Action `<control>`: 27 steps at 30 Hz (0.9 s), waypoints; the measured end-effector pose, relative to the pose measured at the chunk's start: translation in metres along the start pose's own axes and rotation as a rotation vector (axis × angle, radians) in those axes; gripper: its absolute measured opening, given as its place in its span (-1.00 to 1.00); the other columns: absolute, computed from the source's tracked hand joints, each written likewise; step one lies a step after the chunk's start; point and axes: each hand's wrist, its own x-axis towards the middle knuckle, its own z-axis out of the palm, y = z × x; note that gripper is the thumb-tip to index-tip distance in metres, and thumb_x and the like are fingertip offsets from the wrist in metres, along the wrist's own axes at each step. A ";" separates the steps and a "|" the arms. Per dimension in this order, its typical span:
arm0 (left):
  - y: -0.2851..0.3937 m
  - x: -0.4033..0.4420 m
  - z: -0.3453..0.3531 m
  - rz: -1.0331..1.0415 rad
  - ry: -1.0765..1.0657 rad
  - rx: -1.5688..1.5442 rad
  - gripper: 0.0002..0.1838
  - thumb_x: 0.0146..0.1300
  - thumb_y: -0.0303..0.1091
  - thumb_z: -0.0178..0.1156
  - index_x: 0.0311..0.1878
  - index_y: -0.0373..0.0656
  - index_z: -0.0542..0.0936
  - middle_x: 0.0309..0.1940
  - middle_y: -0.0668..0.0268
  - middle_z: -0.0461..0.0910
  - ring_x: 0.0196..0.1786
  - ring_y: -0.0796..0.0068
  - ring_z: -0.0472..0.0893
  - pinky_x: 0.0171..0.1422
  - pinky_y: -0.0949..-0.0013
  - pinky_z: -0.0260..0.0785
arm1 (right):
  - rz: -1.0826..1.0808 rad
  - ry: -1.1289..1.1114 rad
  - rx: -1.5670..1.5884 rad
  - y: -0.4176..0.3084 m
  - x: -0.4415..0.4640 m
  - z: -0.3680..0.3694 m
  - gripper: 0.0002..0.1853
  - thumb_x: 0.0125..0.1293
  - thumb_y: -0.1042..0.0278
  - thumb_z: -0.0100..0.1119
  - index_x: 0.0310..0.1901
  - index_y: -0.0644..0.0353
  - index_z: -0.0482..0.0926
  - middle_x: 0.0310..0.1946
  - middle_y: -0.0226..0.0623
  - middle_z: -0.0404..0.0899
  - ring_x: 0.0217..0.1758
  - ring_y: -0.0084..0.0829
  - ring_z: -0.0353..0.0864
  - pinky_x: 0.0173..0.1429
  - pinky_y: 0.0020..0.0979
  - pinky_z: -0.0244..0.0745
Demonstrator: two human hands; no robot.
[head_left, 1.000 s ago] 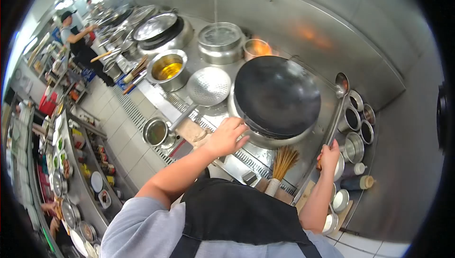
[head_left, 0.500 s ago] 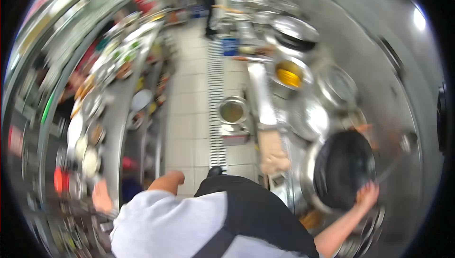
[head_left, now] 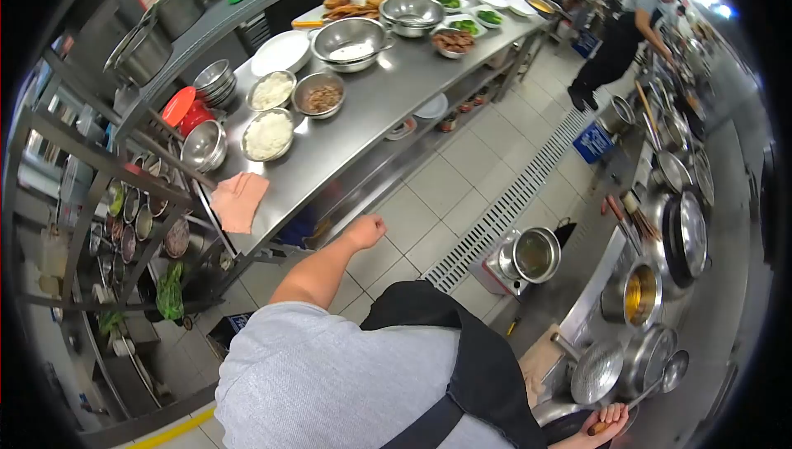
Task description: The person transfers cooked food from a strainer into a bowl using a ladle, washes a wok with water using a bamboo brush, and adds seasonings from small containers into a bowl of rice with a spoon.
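My left hand (head_left: 365, 232) is closed in a loose fist over the floor, between the steel counter (head_left: 334, 139) and the stove side, and nothing shows in it. At the lower right, my right hand (head_left: 609, 421) grips the wooden handle of a ladle (head_left: 676, 371), whose bowl points up and right. Just below that hand is the dark wok (head_left: 568, 426), mostly cut off. A perforated strainer (head_left: 597, 371) lies beside it. On the counter's near corner is a folded pink cloth (head_left: 239, 201), with bowls of white food (head_left: 269, 134) behind it.
A person (head_left: 631, 36) stands at the far right by the stoves. A pot (head_left: 535, 254) sits on a small burner stand over the floor drain. A pot of yellow liquid (head_left: 634, 294) and a rack (head_left: 66, 177) flank the aisle.
The view has swung left from the stove to the counter. My left hand has left the wok's side and closed. The ladle remains in my right hand.
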 end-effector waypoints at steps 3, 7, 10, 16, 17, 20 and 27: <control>-0.013 0.002 -0.032 -0.120 0.152 -0.094 -0.64 0.26 -0.08 0.13 -0.15 -0.21 0.63 -0.20 0.00 0.66 -0.09 -0.01 0.63 0.00 0.11 0.45 | 0.048 -0.137 0.003 -0.002 0.053 0.007 -0.66 0.48 0.30 -0.13 -0.54 0.05 0.28 -0.75 -0.56 0.15 -0.78 -0.66 0.13 -0.72 -0.56 0.13; -0.048 0.002 -0.042 -0.037 0.030 -0.010 -0.67 0.26 -0.15 0.13 -0.17 -0.27 0.62 -0.22 0.01 0.65 -0.13 0.02 0.63 -0.02 0.10 0.46 | -0.029 0.118 0.014 0.010 0.037 0.075 -0.47 0.45 0.24 -0.10 0.30 0.48 0.25 -0.68 -0.64 0.06 -0.79 -0.77 -0.02 -0.81 -0.65 0.04; -0.100 0.006 -0.012 -0.075 -0.199 -0.028 -0.64 0.25 -0.12 0.16 -0.35 -0.31 0.60 -0.46 0.01 0.64 -0.35 0.05 0.65 -0.22 0.09 0.48 | 0.035 0.192 -0.073 0.006 0.027 0.087 -0.53 0.49 0.16 -0.15 0.23 0.38 0.34 -0.64 -0.61 0.12 -0.78 -0.74 0.03 -0.80 -0.61 -0.07; -0.141 -0.007 -0.013 -0.098 -0.510 0.154 -0.70 0.19 -0.19 0.19 -0.36 -0.28 0.64 -0.48 0.11 0.66 -0.36 0.25 0.67 -0.23 0.16 0.49 | -0.012 0.421 -0.791 0.012 0.036 0.094 -0.91 0.20 0.43 0.01 -0.35 0.26 0.43 -0.61 -0.36 0.43 -0.72 -0.49 0.39 -0.64 -0.42 0.36; -0.138 -0.002 -0.015 -0.125 -0.516 0.177 -0.70 0.19 -0.19 0.19 -0.36 -0.29 0.64 -0.48 0.11 0.66 -0.36 0.25 0.67 -0.23 0.17 0.49 | -0.023 0.405 -0.822 0.017 0.038 0.093 -0.93 0.18 0.44 0.00 -0.39 0.25 0.41 -0.60 -0.36 0.44 -0.72 -0.49 0.39 -0.63 -0.42 0.36; -0.122 0.024 -0.024 -0.134 -0.511 0.224 -0.70 0.19 -0.19 0.19 -0.35 -0.29 0.64 -0.47 0.11 0.66 -0.35 0.25 0.67 -0.23 0.17 0.49 | 0.024 0.396 -0.929 0.029 0.043 0.098 -0.91 0.14 0.43 0.01 -0.42 0.26 0.42 -0.61 -0.34 0.44 -0.72 -0.46 0.40 -0.62 -0.39 0.36; -0.041 0.096 -0.018 0.043 -0.503 0.222 -0.70 0.20 -0.19 0.19 -0.33 -0.30 0.64 -0.46 0.10 0.67 -0.35 0.25 0.67 -0.22 0.18 0.49 | 0.191 0.464 -1.200 0.080 0.089 0.118 -0.85 0.08 0.44 0.08 -0.47 0.38 0.49 -0.67 -0.20 0.44 -0.72 -0.33 0.45 -0.65 -0.32 0.31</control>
